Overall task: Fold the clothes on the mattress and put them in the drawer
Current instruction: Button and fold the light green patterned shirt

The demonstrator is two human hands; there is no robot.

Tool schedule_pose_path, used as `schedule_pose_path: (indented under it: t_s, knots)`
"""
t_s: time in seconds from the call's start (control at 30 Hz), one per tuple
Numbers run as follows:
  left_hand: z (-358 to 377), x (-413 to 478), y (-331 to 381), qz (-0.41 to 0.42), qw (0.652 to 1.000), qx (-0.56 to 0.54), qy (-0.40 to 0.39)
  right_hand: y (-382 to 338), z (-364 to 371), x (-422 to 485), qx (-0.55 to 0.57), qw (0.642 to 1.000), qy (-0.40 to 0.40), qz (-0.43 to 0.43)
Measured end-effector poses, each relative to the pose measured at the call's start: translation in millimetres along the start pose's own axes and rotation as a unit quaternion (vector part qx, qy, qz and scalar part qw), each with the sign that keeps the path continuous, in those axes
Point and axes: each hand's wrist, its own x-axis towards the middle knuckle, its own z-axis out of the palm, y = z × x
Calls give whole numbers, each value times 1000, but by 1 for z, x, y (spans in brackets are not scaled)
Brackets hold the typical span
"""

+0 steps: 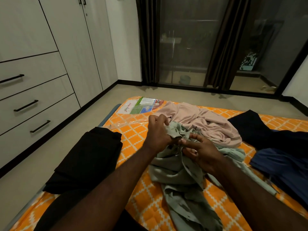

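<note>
Now both hands — left hand [158,133], right hand [201,154] — grip green shirt [180,174].

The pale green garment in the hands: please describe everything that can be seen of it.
The pale green garment is thin, soft-looking cloth, crumpled and unfolded, in the middle of the orange patterned mattress. Small dark spots, perhaps buttons, dot it. The left hand and the right hand pinch its raised upper part; the rest trails toward the camera. Its far edge lies against the pink garment.
</note>
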Motion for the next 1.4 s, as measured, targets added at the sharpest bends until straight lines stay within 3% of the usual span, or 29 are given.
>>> schedule_pose_path:
  t_s: [0.1, 0.17, 0.3, 0.5, 0.67, 0.8, 0.93, 1.03, 1.1, 1.2, 1.4]
  knots:
    - [12, -10, 7, 11, 989, 103, 105, 1, -1, 3, 75, 997, 33, -14]
    - [21, -16, 11, -4, 994, 80, 68, 1, -3, 5, 99, 994, 43, -26]
    - [41, -22, 10, -134, 988, -64, -46, 5, -5, 7, 65, 995, 60, -42]
    - [48, -26, 12, -203, 962, -174, -63, 13, -5, 14, -10, 996, 77, -52]
    - [33, -18, 15, -107, 993, -43, 18, 15, -3, 16, -158, 977, 116, -84]
    - [26, -16, 18, -59, 997, 29, 39, 17, -1, 19, -195, 969, 129, -81]
    - [21, -13, 13, -49, 998, -4, 31, 18, 1, 21, -159, 959, 184, -146]
    - [15, -9, 17, -30, 998, -46, -13, 11, 4, 12, -181, 910, 309, -211]
    - [12, -7, 20, -29, 996, -75, -45, 7, 6, 7, -205, 882, 343, -250]
    - [12, -6, 23, -63, 984, -141, -85, 6, 11, 0, -254, 861, 328, -294]
    - [14, -6, 19, -118, 959, -238, -95, 15, 17, 1, -286, 855, 273, -336]
